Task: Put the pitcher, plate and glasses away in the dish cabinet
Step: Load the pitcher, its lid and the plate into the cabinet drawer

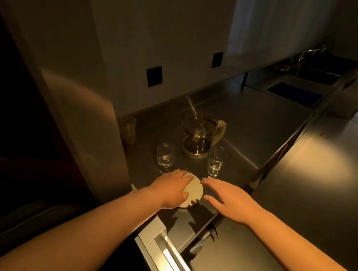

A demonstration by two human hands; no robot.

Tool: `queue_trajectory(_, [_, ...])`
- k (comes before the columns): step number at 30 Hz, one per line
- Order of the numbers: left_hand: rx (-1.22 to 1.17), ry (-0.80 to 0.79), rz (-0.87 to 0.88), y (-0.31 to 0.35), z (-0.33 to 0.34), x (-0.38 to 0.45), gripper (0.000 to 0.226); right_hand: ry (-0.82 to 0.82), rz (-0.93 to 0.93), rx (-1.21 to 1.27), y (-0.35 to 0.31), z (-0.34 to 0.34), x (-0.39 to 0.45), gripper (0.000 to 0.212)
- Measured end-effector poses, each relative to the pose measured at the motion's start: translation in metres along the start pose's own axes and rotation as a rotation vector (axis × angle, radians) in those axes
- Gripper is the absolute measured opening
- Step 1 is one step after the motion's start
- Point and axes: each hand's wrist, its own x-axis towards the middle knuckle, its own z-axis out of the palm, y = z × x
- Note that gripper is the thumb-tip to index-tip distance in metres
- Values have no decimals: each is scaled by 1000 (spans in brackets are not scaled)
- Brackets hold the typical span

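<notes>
Brushed-steel table (252,121), smooth w/ dull glare. A small round plate (194,190) – pale, matte, flat – lies near the front edge. The left hand (171,189) rests on its left half, fingers laid over the top, thumb at the near rim; the right hand (228,199) hovers just beside the plate's right edge, fingers straight and spread, holding nothing. Behind the plate stands a clear glass pitcher (199,135) w/ a metal band, gold-toned base and cream handle. Left of it, a rounded clear glass (165,155); right, a straight-sided glass (217,161) – contents of all three too dim to tell. Far right, a sink (299,95) is sunk into the table.
</notes>
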Motion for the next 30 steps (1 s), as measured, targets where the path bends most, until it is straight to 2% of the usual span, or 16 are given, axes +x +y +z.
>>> queue_trajectory(6, [232, -42, -9, 5, 20, 54, 52, 33, 7, -60, 40, -4, 41, 52])
queue_trajectory(13, [257, 5, -112, -18, 49, 107, 45, 103, 23, -38, 73, -11, 102, 49])
queue_trajectory(18, [223, 38, -162, -27, 80, 130, 55, 202, 76, -7, 90, -13, 142, 51])
queue_trajectory(23, [157, -32, -226, -31, 115, 136, 48, 308, 162, 16, 96, -4, 177, 62])
queue_trajectory(27, [146, -65, -274, -34, 123, 141, 45, 291, 154, -18, 97, 4, 205, 64])
queue_trajectory(30, [158, 85, -241, -35, 120, 139, 45, 263, 108, -61, 99, 8, 221, 63])
